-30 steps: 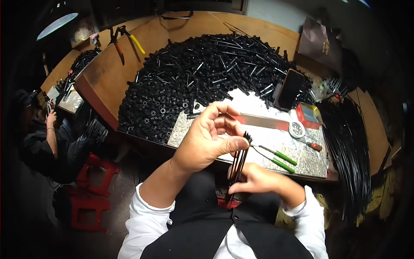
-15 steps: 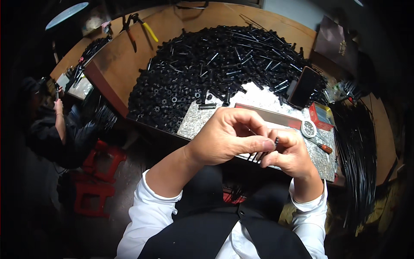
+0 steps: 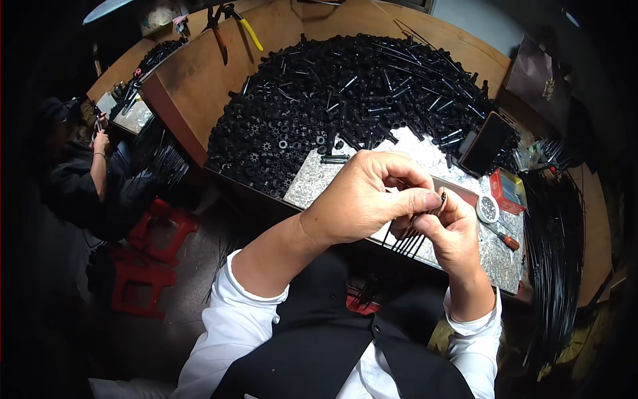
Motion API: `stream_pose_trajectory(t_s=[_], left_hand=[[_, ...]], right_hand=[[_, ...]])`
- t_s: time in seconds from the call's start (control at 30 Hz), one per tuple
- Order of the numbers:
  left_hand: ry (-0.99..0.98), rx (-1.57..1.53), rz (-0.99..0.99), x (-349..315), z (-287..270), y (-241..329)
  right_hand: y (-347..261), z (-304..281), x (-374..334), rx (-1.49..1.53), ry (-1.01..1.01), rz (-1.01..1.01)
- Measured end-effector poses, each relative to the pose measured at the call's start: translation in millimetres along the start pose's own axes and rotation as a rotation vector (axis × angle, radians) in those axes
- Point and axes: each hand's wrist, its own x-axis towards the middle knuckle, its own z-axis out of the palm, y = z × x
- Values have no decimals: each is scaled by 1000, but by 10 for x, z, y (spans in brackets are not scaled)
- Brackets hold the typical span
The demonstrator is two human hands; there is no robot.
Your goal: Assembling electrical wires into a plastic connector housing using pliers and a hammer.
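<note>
My left hand (image 3: 372,199) and my right hand (image 3: 457,233) meet above the near edge of the speckled work board (image 3: 495,266). Several thin black rods (image 3: 407,247), like umbrella ribs, fan downward between them. Left thumb and fingertips pinch at the top of the bunch, beside a small black end piece (image 3: 443,198). My right thumb and curled fingers hold the rods from the other side. Fingers hide most of where the rods come together. Behind my hands, short black tubes (image 3: 334,159) lie on the board near a large heap of black tubes and notched rings (image 3: 372,86).
On the right are a phone (image 3: 488,143), a red box (image 3: 508,193), a white tub of small parts (image 3: 487,208), a screwdriver (image 3: 509,242) and long black rods (image 3: 558,246). Pliers (image 3: 246,32) hang on the wooden partition. Another person (image 3: 96,159) works at left near red stools (image 3: 141,266).
My view has shifted slightly, so the bench sits a little further right. The rods now spread further below my hands and show more plainly. Both hands keep their hold.
</note>
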Motion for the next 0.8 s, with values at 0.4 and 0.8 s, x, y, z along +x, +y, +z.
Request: stream_pose_trajectory(t_s=[0.4,0.8], left_hand=[[48,272,141,-12,-131,52],[224,83,139,-34,-180,-47]], right_hand=[[51,8,26,-66,69,-37],[15,-4,-16,20,142,70]])
